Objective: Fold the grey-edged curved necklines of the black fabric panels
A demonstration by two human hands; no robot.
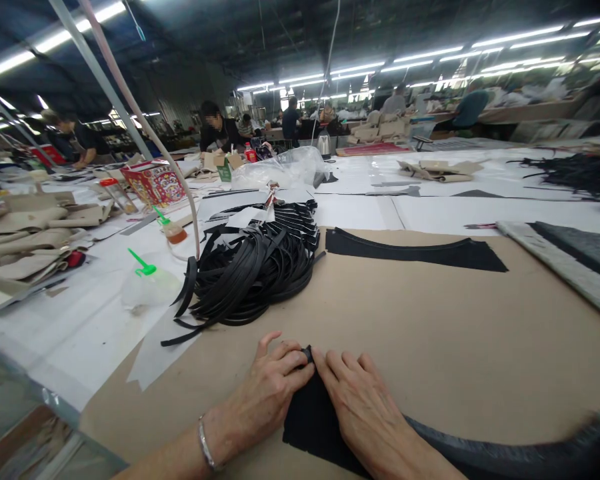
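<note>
1. On brown paper (455, 347) over the counter (70, 333): black cloth (310, 417), near side.
2. Pinched at its tip by nearly closed left fingers (287, 363); pressed by extended right fingers (336, 365).
3. Could crease or skew if tugged unevenly.

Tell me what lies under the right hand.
Black fabric shows on both sides of the right hand, lying on the brown sheet; whatever the hand itself covers cannot be seen.

No text can be read with certainty. On the red patterned box (155, 185), some light marks like characters stand along the upper edge, but they are too small and blurred. The green box (225, 171) has pale marks, also unreadable.
</note>
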